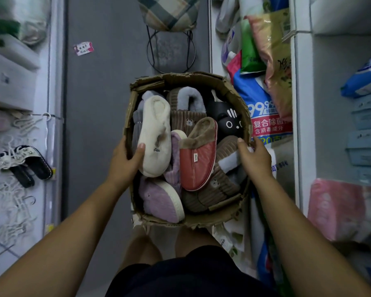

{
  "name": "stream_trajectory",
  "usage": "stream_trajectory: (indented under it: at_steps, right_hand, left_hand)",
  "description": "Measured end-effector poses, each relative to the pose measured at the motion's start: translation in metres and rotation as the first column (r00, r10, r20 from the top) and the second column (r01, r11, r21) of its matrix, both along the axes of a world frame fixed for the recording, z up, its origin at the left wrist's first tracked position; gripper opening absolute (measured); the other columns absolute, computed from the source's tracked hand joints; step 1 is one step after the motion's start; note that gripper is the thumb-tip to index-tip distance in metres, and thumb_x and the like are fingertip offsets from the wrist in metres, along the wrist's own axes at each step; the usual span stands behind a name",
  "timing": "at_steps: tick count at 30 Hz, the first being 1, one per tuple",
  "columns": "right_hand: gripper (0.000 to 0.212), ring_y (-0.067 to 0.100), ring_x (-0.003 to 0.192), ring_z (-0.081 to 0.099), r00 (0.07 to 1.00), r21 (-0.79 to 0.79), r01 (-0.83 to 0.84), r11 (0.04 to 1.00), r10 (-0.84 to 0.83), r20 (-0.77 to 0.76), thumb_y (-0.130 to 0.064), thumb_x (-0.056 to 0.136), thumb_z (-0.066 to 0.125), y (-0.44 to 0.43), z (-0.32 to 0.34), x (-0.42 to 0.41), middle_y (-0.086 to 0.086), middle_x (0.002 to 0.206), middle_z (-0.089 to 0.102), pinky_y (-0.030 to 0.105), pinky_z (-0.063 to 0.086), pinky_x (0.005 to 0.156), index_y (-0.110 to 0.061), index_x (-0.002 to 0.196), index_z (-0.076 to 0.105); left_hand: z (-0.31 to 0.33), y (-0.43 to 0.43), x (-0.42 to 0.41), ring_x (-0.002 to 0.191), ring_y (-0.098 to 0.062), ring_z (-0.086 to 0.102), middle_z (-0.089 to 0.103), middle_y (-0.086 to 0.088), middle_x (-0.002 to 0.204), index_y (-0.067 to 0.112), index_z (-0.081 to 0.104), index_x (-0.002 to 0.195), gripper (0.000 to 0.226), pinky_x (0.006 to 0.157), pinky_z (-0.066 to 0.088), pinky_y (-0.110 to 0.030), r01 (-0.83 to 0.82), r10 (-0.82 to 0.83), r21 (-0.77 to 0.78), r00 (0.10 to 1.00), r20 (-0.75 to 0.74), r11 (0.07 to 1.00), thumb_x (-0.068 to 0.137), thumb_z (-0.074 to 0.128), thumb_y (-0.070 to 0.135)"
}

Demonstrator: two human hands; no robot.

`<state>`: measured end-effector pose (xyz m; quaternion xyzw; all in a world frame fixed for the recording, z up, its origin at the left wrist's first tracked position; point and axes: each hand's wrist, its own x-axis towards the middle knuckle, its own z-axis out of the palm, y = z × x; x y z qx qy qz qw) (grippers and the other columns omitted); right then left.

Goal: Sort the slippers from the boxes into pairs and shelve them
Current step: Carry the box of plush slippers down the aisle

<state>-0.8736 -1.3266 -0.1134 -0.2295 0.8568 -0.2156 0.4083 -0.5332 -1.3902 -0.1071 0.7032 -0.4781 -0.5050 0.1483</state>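
Slippers [180,151] — loose in a torn cardboard box [204,220], which is held at both side walls with grey floor [99,125] around it. Count: one cream slipper [156,133], one red slipper [198,166], one black cat-face slipper [228,118], two brown corduroy slippers [186,118], two purple slippers [161,202]; a grey slipper [137,127] shows partly behind the cream one. The left hand [124,161] grips the left wall, thumb inside touching the cream slipper. The right hand [255,157] grips the right wall, thumb curled over the rim. White shelves [341,103] flank the aisle — on the left, one pair of studded black sandals [28,166] among white hangers [11,211]; on the right, stacked bags [263,99]. Beyond the box, a plaid cushion [169,11] sits on a wire stand [170,54].
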Motion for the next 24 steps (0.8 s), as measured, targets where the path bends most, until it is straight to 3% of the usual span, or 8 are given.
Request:
stream_trajectory:
  at_steps: [2,4,6,8,11,15,20,24]
  right_hand:
    - [0.07,0.028,0.135,0.048,0.998,0.004,-0.046,0.999,0.046,-0.031,-0.06,0.09,0.055,0.007,0.01,0.005,0.004,0.148,0.051,0.044,0.041,0.111,-0.026,0.149,0.04]
    - [0.073,0.029,0.138,0.045,0.993,0.001,-0.101,0.995,0.101,-0.066,-0.056,0.091,0.057,0.015,0.022,0.012,0.006,0.152,0.047,0.044,0.039,0.113,-0.023,0.153,0.035]
    - [0.075,0.027,0.139,0.044,0.983,-0.022,-0.164,0.986,0.161,-0.093,-0.054,0.091,0.06,0.023,0.035,0.022,0.006,0.153,0.045,0.04,0.039,0.113,-0.02,0.154,0.034]
    - [0.077,0.024,0.137,0.046,0.969,-0.055,-0.213,0.976,0.203,-0.142,-0.058,0.088,0.059,0.034,0.049,0.033,0.005,0.152,0.047,0.04,0.041,0.111,-0.021,0.151,0.036]
    - [0.077,0.024,0.134,0.047,0.938,-0.076,-0.25,0.965,0.222,-0.267,-0.064,0.084,0.056,0.055,0.071,0.056,0.006,0.148,0.05,0.043,0.044,0.108,-0.022,0.146,0.041]
    - [0.06,0.027,0.122,0.055,0.901,-0.172,-0.228,0.958,0.141,-0.41,-0.057,0.086,0.059,0.094,0.104,0.097,0.007,0.133,0.06,0.041,0.048,0.098,-0.016,0.13,0.053]
    - [0.043,0.024,0.109,0.06,0.941,-0.162,0.021,0.987,-0.074,-0.329,-0.044,0.092,0.064,0.155,0.107,0.169,0.005,0.12,0.065,0.029,0.045,0.085,-0.013,0.122,0.063]
    - [0.051,0.032,0.113,0.058,0.967,0.062,0.246,0.967,-0.241,-0.078,-0.043,0.098,0.058,0.191,0.071,0.215,0.015,0.125,0.062,0.035,0.046,0.09,-0.004,0.13,0.056]
  left_hand:
    - [0.009,0.004,0.003,0.142,-0.018,0.044,0.046,0.0,0.156,0.028,0.039,0.154,0.079,0.118,0.037,-0.044,0.094,-0.093,-0.01,0.993,0.076,0.996,0.09,0.06,0.069]
    - [0.031,0.009,0.0,0.148,-0.021,0.034,0.037,-0.002,0.16,0.02,0.035,0.156,0.073,0.119,0.028,-0.039,0.202,-0.191,-0.057,0.968,0.161,0.978,0.096,0.06,0.054]
    - [0.048,0.014,-0.001,0.142,-0.01,0.033,0.038,0.008,0.153,0.019,0.037,0.155,0.068,0.111,0.029,-0.03,0.287,-0.261,-0.149,0.95,0.174,0.946,0.097,0.061,0.046]
    - [0.068,0.015,0.004,0.137,-0.001,0.033,0.031,0.019,0.152,0.026,0.04,0.152,0.065,0.112,0.032,-0.03,0.387,-0.356,-0.218,0.919,0.17,0.896,0.096,0.06,0.053]
    - [0.086,0.015,0.013,0.15,-0.018,0.029,0.027,0.004,0.166,0.029,0.034,0.157,0.072,0.119,0.033,-0.047,0.515,-0.466,-0.246,0.853,0.234,0.821,0.095,0.057,0.059]
    - [0.112,0.023,0.033,0.149,-0.026,0.033,0.031,-0.005,0.164,0.021,0.041,0.154,0.07,0.117,0.036,-0.048,0.626,-0.561,-0.347,0.78,0.279,0.698,0.096,0.058,0.056]
    - [0.102,0.039,0.077,0.137,-0.036,0.046,0.048,-0.016,0.15,0.011,0.046,0.146,0.068,0.107,0.044,-0.051,0.753,-0.655,-0.229,0.653,0.381,0.617,0.096,0.057,0.055]
    - [0.06,0.057,0.101,0.12,-0.041,0.056,0.056,-0.026,0.137,-0.001,0.044,0.14,0.069,0.09,0.049,-0.042,0.715,-0.692,0.083,0.632,0.348,0.694,0.1,0.049,0.056]
